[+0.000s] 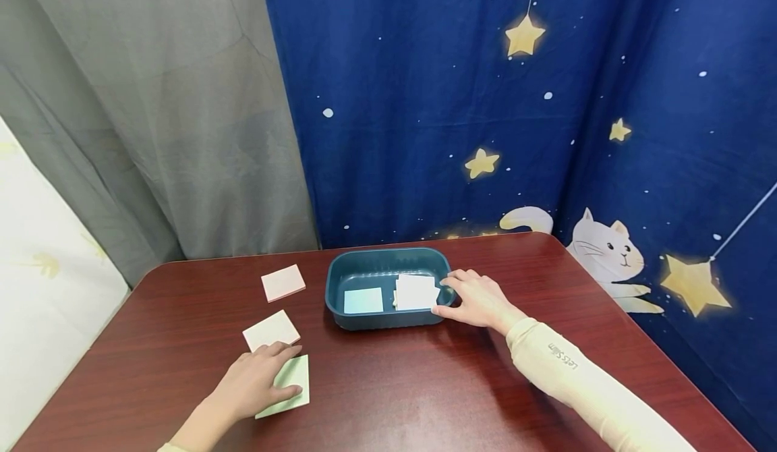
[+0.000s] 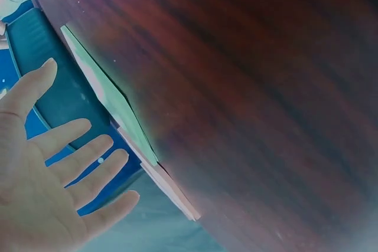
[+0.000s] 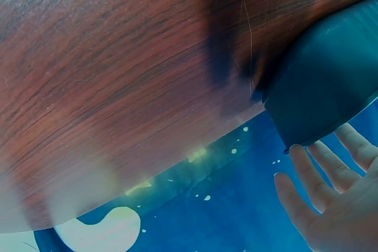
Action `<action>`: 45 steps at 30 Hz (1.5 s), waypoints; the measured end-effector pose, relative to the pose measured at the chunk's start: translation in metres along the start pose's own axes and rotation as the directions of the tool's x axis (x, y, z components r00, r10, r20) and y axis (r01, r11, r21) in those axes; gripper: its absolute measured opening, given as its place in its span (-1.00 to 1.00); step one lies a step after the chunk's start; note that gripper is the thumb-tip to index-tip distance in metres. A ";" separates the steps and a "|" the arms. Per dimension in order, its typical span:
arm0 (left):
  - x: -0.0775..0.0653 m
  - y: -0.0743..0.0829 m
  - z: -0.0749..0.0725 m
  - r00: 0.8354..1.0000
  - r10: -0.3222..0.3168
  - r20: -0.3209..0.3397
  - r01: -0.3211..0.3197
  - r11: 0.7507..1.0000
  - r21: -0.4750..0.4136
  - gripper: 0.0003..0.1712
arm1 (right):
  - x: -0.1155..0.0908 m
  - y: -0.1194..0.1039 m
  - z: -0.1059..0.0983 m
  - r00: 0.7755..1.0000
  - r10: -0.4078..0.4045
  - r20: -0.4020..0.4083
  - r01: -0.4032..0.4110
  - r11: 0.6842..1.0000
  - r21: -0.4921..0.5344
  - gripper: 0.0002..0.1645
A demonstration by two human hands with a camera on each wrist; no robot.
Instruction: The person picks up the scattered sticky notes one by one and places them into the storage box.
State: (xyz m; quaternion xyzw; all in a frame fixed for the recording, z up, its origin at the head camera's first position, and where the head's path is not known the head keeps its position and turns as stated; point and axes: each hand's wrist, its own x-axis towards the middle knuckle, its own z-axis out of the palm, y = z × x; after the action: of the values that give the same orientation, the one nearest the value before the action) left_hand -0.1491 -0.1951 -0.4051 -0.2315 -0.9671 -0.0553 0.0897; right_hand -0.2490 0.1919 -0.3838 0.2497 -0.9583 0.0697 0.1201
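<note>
My left hand (image 1: pixel 257 379) hovers over a light green pad of sticky notes (image 1: pixel 296 374), fingers spread. The left wrist view shows a gap between the fingers and the green pad (image 2: pixel 121 107). Just beyond it lies a cream pad (image 1: pixel 270 329), partly behind the fingers. A dark teal plastic bin (image 1: pixel 378 322) stands at mid-table, holding a light blue pad (image 1: pixel 363 301) and a heap of white paper notes (image 1: pixel 417 292). At the bin's right end is my right hand (image 1: pixel 476 300), thumb and fingers extended along its rim; whether they touch it is unclear.
A pale pink pad (image 1: pixel 283 283) lies left of the bin, farther back. The reddish-brown wooden table (image 1: pixel 388 391) ends at a blue star-patterned curtain (image 1: pixel 425 101) and a grey curtain (image 1: pixel 182 101).
</note>
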 end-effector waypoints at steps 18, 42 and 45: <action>-0.003 0.002 0.006 0.994 -0.052 0.096 0.054 0.998 -0.013 -0.26 | -0.001 -0.001 0.000 1.000 -0.007 -0.005 0.007 1.000 0.001 -0.23; -0.002 0.001 0.008 0.996 -0.054 0.072 0.062 0.991 -0.118 -0.22 | -0.001 0.000 0.000 1.000 -0.002 -0.001 0.002 1.000 0.003 -0.23; -0.002 0.001 0.008 0.998 -0.038 0.048 0.044 0.991 -0.130 -0.27 | -0.001 0.000 0.000 1.000 -0.003 -0.001 0.003 1.000 0.003 -0.23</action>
State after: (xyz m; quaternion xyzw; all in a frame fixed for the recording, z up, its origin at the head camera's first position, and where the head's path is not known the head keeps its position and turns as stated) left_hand -0.1477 -0.1939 -0.4134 -0.2183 -0.9677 -0.1152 0.0510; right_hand -0.2484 0.1922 -0.3842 0.2513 -0.9578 0.0711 0.1201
